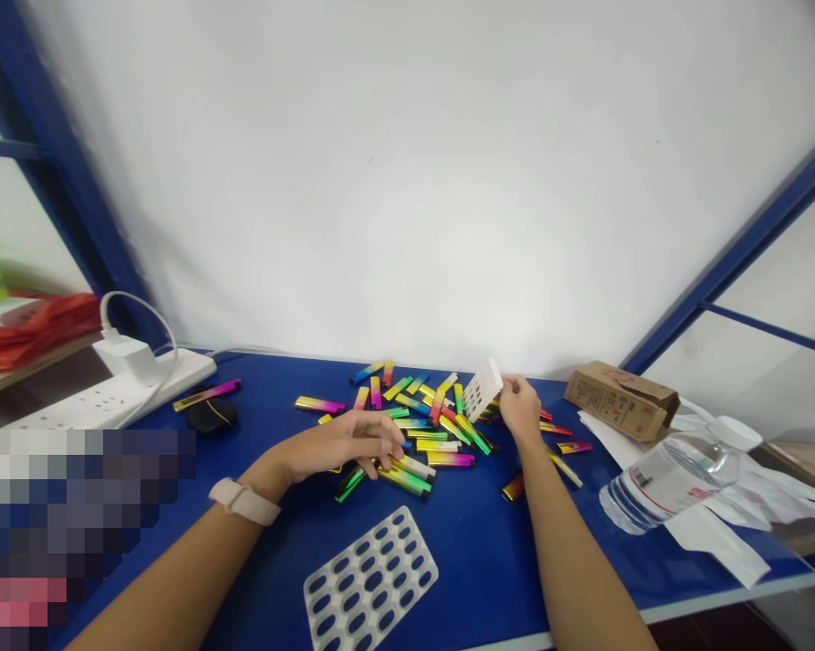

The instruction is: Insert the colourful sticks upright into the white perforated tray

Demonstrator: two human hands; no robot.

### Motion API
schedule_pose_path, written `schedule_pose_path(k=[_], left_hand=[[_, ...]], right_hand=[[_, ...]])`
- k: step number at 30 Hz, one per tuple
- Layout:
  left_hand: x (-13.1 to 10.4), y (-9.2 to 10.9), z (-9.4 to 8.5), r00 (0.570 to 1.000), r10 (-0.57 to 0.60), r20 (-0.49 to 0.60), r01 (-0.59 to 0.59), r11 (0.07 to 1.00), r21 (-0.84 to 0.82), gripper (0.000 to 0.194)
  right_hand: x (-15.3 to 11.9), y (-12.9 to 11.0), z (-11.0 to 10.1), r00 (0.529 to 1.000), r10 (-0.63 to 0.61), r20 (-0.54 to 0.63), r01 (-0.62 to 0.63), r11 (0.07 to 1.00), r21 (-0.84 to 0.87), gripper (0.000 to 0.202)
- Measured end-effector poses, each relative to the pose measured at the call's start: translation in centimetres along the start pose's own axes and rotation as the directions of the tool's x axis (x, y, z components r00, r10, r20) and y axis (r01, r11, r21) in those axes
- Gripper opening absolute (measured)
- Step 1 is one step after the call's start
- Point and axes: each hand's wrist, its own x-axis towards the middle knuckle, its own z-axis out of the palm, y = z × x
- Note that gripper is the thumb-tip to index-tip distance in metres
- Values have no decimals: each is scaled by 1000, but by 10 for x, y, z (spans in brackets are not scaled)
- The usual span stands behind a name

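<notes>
A loose heap of shiny two-coloured lighters [440, 434] lies across the blue table. Low over its near left side is my left hand [356, 441], fingers bent and apart, beside yellow-green and yellow-white lighters [407, 479]. Whether the fingertips touch them is hard to see. At the heap's right rear, my right hand [519, 405] grips the edge of a small white tray with holes [481, 391], tilted up above the lighters. Nearer me, a second white tray with rows of oval holes [372, 580] rests flat on the table, its holes showing blue.
At the left are a white power strip [183, 371] with a plugged-in charger [128, 360] and a black round case [212, 415]. A cardboard box [620, 400], a lying water bottle [678, 475] and white plastic bags [753, 488] occupy the right. A white wall stands behind.
</notes>
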Motion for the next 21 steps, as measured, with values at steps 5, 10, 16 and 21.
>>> schedule_pose_path(k=[5, 10, 16, 21], left_hand=[[0, 0, 0, 1000, -10, -2, 10, 1000, 2, 35], [0, -2, -1, 1000, -2, -2, 2, 1000, -1, 34], [0, -2, -1, 1000, 2, 1, -2, 1000, 0, 33], [0, -1, -1, 1000, -5, -3, 5, 1000, 4, 34]], right_hand=[[-3, -5, -1, 999, -42, 30, 44, 998, -50, 34], [-4, -4, 0, 997, -43, 68, 50, 992, -116, 32], [1, 1, -3, 999, -16, 42, 22, 988, -154, 29], [2, 2, -5, 1000, -22, -9, 20, 986, -167, 30]])
